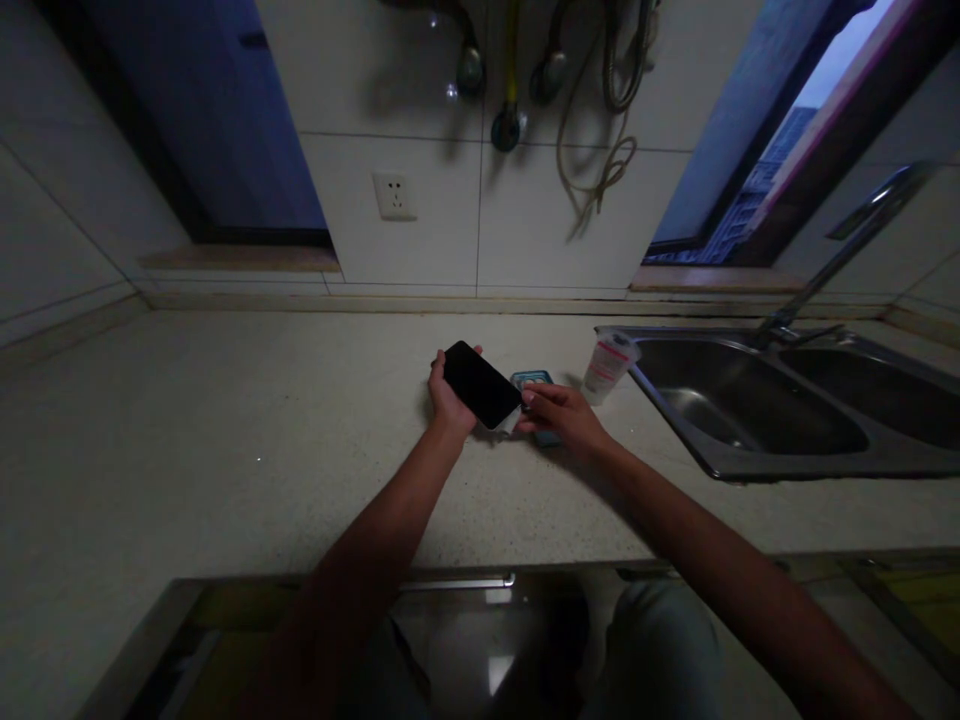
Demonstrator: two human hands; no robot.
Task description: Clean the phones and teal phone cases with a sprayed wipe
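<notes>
My left hand is wrapped round a black smartphone, its dark screen tilted up towards me above the counter. At the phone's lower right end, the fingers of my right hand pinch a small white sheet, perhaps a tissue or wipe, that shows from under the phone. Partly hidden behind my right hand, a blue-green packet lies on the counter. Just right of that hand stands a clear plastic cup with pink-red print.
A steel double sink with a tall faucet is set into the pale counter on the right. On the tiled wall are a socket, pipe valves and a looped cord. Windows flank the wall section.
</notes>
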